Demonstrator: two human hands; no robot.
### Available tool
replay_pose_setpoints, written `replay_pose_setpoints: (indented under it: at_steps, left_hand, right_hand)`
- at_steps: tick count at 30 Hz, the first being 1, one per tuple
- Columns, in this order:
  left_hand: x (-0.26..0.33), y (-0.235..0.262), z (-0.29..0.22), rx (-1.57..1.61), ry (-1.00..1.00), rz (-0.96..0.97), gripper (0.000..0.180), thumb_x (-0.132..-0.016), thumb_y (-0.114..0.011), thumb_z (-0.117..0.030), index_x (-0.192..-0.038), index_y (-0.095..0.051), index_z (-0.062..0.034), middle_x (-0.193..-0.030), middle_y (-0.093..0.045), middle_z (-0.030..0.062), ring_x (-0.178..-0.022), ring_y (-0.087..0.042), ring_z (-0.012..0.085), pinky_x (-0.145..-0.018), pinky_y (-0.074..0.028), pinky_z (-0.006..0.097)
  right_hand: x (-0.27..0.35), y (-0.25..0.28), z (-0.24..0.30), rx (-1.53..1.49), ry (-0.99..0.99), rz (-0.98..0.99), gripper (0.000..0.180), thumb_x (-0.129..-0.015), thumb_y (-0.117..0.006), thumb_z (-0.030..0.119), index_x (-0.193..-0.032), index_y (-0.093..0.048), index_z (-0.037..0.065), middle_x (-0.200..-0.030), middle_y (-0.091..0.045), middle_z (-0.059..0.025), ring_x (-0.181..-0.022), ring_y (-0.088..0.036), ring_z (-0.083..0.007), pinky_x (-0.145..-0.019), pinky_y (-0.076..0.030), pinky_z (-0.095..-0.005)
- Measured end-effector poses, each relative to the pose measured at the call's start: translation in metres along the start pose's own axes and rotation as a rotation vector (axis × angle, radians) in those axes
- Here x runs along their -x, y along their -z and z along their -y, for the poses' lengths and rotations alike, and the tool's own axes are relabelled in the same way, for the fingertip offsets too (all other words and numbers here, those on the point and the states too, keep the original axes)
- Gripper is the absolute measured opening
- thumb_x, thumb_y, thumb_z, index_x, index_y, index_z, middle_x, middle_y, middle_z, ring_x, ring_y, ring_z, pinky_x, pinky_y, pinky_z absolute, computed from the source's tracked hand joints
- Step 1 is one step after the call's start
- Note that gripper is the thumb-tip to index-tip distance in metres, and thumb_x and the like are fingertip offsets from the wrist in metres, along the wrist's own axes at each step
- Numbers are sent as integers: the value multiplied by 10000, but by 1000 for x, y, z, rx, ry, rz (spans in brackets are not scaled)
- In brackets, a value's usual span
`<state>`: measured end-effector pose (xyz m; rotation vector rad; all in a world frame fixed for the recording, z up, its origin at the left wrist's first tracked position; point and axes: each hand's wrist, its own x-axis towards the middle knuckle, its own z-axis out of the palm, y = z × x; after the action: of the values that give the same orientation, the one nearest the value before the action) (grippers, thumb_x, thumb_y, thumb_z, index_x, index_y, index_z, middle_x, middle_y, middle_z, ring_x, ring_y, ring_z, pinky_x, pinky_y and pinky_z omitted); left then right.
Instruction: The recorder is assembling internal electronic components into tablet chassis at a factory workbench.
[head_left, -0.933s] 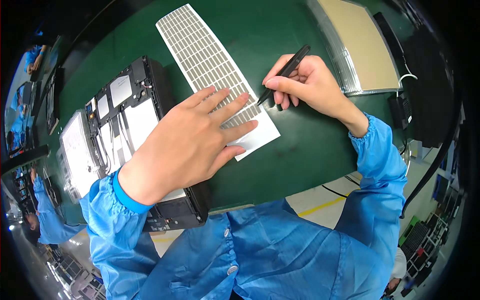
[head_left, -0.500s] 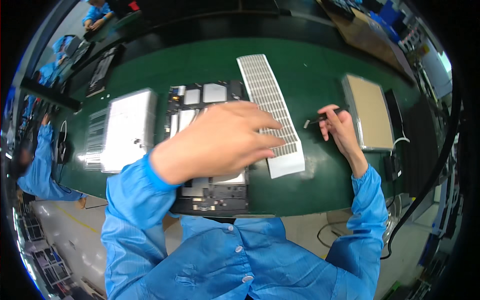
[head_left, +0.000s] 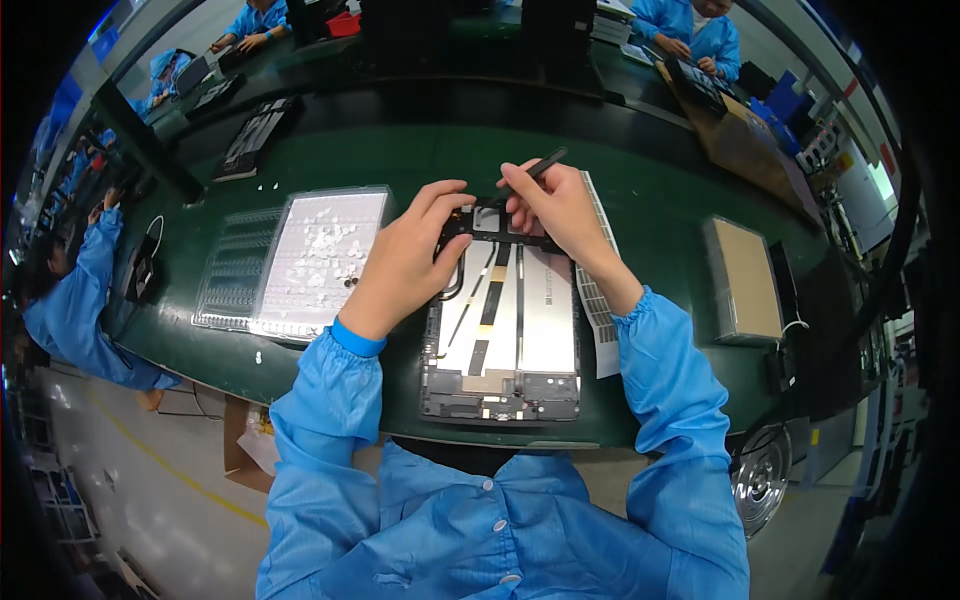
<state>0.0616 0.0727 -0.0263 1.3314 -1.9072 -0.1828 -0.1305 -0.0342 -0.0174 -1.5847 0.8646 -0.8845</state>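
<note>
An opened tablet [head_left: 505,335] with its back off lies on the green mat in front of me, its silver battery cells and flat cables showing. My left hand [head_left: 405,260] rests on the tablet's upper left corner with the fingers bent over the frame. My right hand [head_left: 560,215] holds black tweezers [head_left: 530,175], tip down at the tablet's top edge. A white gridded sheet [head_left: 597,300] lies under my right forearm, partly hidden.
A clear tray [head_left: 315,260] of small white pieces sits left of the tablet, beside a ribbed tray [head_left: 232,268]. A tan box [head_left: 745,280] stands at right. Other people in blue coats work at left [head_left: 70,300] and at the far bench [head_left: 690,30].
The view has shifted from the gridded sheet to the tablet. My left hand moved off the sheet onto the tablet's upper left corner. My right hand brought the tweezers over to the tablet's top edge.
</note>
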Motion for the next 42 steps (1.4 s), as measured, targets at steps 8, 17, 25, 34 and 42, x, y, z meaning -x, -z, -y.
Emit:
replay_pose_setpoints:
  at_steps: [8,17,25,34,42]
  left_hand:
    - [3,2,4,-71,5,-40,252,-902,-669,-114,-1147,-630,-72,-1350,-569,93,-1069,-667,328,-840,-557,391]
    - [3,0,-6,-216,-104,-39,210,-896,-692,-153,-1087,-753,-92,-1209,-663,74,-1089,-649,280,-890,-536,382]
    - [-2,6,-1,-287,-234,82,247,-919,-610,-52,-1155,-681,-48,-1257,-657,94,-1193,-604,323,-993,-492,392]
    - [-31,-21,-58,157,-395,459,213,-935,-567,-55,-1094,-708,-76,-1323,-616,155,-1300,-521,368,-1091,-422,446]
    - [-26,-96,-106,-263,-581,847,457,-1034,-442,-453,-1339,-646,-180,-1468,-481,261,-1345,-481,398,-1160,-298,524]
  right_hand:
    - [-9,-1,-4,3,-32,2,359,-1004,-632,333,-975,-679,-22,-726,-683,-67,-592,-671,-103,-528,-518,-186]
    - [-5,-2,-1,65,-32,7,307,-1005,-637,283,-977,-680,-19,-740,-687,-68,-589,-650,-84,-526,-498,-184]
    - [25,40,38,17,391,-221,257,-1022,-616,234,-1020,-688,-13,-778,-667,-52,-622,-592,-56,-560,-471,-207]
    - [138,161,-82,-120,-69,-281,267,-1017,-618,250,-1045,-651,-13,-793,-679,-95,-611,-625,-103,-551,-497,-233]
    - [168,151,-77,-28,-125,-254,222,-990,-656,224,-997,-668,2,-762,-680,-64,-579,-592,-69,-507,-447,-204]
